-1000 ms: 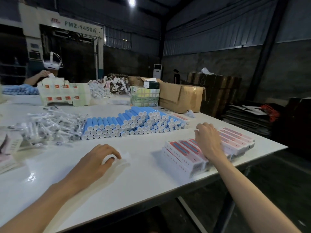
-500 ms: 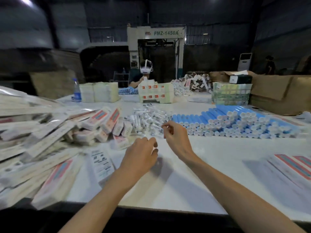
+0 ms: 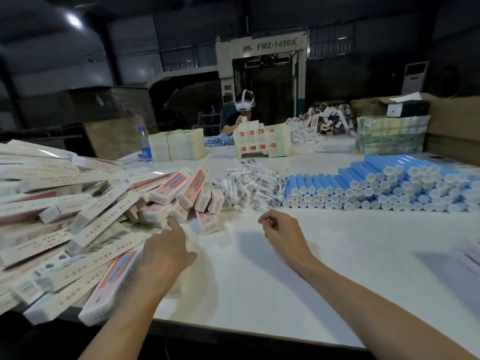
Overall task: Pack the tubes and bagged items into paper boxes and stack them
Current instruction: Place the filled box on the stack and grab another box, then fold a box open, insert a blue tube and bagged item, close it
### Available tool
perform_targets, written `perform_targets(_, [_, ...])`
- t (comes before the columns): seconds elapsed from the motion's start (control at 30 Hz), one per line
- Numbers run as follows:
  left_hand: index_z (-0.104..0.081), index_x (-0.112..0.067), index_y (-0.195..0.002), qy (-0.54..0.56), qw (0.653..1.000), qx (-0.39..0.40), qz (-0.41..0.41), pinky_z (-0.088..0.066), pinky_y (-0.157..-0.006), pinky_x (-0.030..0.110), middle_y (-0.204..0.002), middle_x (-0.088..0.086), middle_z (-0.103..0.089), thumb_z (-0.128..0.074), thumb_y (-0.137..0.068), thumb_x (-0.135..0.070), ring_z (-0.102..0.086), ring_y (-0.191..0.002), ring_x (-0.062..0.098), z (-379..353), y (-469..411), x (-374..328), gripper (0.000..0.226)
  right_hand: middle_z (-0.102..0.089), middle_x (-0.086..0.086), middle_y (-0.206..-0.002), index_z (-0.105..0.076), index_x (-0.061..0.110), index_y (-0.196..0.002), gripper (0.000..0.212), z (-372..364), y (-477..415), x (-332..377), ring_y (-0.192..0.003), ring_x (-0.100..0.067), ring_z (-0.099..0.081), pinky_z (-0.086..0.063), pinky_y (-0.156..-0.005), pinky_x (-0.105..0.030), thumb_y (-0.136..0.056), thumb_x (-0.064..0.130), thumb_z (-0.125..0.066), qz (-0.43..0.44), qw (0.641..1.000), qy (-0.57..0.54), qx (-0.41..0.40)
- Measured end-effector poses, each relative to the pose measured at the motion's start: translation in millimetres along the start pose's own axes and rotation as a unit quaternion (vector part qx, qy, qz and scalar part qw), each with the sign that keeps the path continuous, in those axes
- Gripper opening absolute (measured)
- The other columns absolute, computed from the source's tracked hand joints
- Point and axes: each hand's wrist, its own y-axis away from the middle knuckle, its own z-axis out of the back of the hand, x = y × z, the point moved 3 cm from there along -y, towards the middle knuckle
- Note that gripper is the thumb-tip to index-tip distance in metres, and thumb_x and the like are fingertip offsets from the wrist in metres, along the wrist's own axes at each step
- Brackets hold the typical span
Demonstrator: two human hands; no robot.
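A big heap of flat paper boxes [image 3: 78, 219], white with pink and red print, covers the left of the white table [image 3: 337, 268]. My left hand [image 3: 166, 250] reaches toward its near edge with the index finger stretched out, tip close to a box; it holds nothing. My right hand [image 3: 280, 229] hovers over bare table with fingers loosely curled and nothing in it. Behind it lies a pile of clear bagged items [image 3: 249, 185]. Blue tubes with white caps [image 3: 384, 188] are stacked in rows to the right.
A person with a white headset [image 3: 244, 110] works across the table behind stacked cartons [image 3: 262, 141]. A water bottle [image 3: 146, 144], paper bundles [image 3: 179, 144], a wrapped green pack [image 3: 392, 136] and a brown cardboard box [image 3: 454, 126] line the far side. Packed boxes [image 3: 472, 258] show at the right edge.
My view swung left from the packed boxes to the heap of flat boxes. My left hand moved left toward the heap with its finger out; my right hand drew back from the bagged items.
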Motion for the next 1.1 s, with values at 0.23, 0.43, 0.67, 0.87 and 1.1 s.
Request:
perform_targets(0.23, [-0.028,-0.03,-0.156,0.289,0.953,-0.022,-0.087,-0.049,-0.067,0.03,-0.121,-0.005,-0.063,-0.072,-0.097,-0.046,-0.066,-0.096,0.017,28.7,19.9,-11.8,0.075,-0.067,0.006,-0.074,-0.073,0.021,-0.097,0.017,1.2,0.6,2.0,-0.074,-0.018,-0.066,-0.054,-0.075,-0.042,-0.101,0.013,-0.058,-0.016,1.0,-0.005,0.002])
perform_targets(0.43, [-0.037,-0.044,-0.147,0.46,0.865,-0.023,-0.2,-0.048,-0.07,0.024,-0.118,-0.032,-0.057,-0.078,-0.091,-0.053,-0.065,-0.098,-0.001,37.2,-2.5,-80.2,0.07,-0.07,0.003,-0.076,-0.072,0.019,-0.101,0.013,2.6,-1.4,-0.6,-0.069,-0.016,-0.064,-0.054,-0.073,-0.039,-0.101,0.014,-0.059,-0.027,1.0,-0.008,0.0])
perform_targets(0.67, [-0.065,-0.025,-0.118,0.625,0.749,0.033,-0.216,-0.06,-0.066,0.024,-0.103,-0.005,-0.081,-0.088,-0.086,-0.022,-0.08,-0.089,0.014,20.1,-48.6,-165.7,0.04,-0.078,0.006,-0.092,-0.076,0.021,-0.101,0.015,25.7,-11.0,-5.1,-0.087,-0.016,-0.074,-0.061,-0.084,-0.046,-0.102,0.025,-0.061,-0.08,0.993,-0.062,-0.066])
perform_targets(0.87, [-0.054,-0.029,-0.125,0.703,0.674,0.066,-0.217,-0.066,-0.07,0.036,-0.102,-0.002,-0.081,-0.095,-0.079,-0.035,-0.082,-0.086,0.023,-17.6,-54.8,-187.4,0.062,-0.066,0.003,-0.112,-0.065,0.017,-0.122,0.023,101.7,-55.8,-28.1,-0.109,-0.021,-0.065,-0.053,-0.09,-0.04,-0.1,0.015,-0.058,-0.105,0.965,0.15,-0.19])
perform_targets(1.1, [-0.055,-0.024,-0.134,0.788,0.551,0.197,-0.189,-0.065,-0.07,0.037,-0.106,0.012,-0.082,-0.05,-0.11,-0.033,-0.08,-0.097,0.033,-36.2,-55.5,-190.9,0.026,-0.054,-0.014,-0.131,-0.058,0.006,-0.121,0.023,181.8,-134.9,-54.6,-0.121,-0.031,-0.048,-0.043,-0.096,-0.041,-0.102,0.015,-0.049,-0.068,0.808,0.55,-0.199])
